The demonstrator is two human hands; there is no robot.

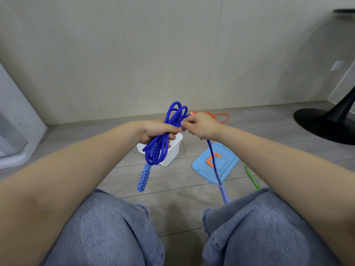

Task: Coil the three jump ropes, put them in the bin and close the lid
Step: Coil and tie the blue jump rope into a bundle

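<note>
Blue rope [159, 148] coil gripped by left hand [156, 131]; free strand pinched in right hand [199, 124] fingers, above white bin [172, 150].

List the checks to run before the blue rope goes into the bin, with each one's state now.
1. Coil gripped by left hand: ok.
2. Tail of blue rope wound in: not ok; it hangs from right hand with a handle at its end.
3. Bin open: ok.
4. Lid off, lying beside the bin: ok.
5. Bin empty inside: cannot tell.
6. Orange rope and green rope coiled: not ok; loose on the floor.
</note>
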